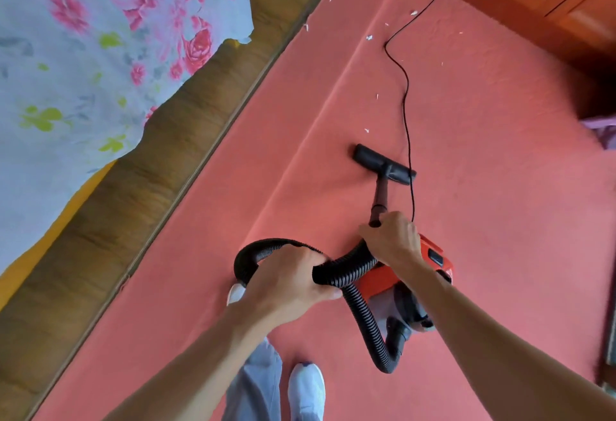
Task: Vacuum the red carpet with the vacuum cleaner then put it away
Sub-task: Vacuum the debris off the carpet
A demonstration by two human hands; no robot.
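Right hand grips wand, left hand grips hose, nozzle on red carpet

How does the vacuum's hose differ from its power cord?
The hose is thick and ribbed; the power cord is thin and smooth. The left hand grips the hose, the right hand the wand; no hand holds the power cord, which trails loose across the red carpet. Both are black.
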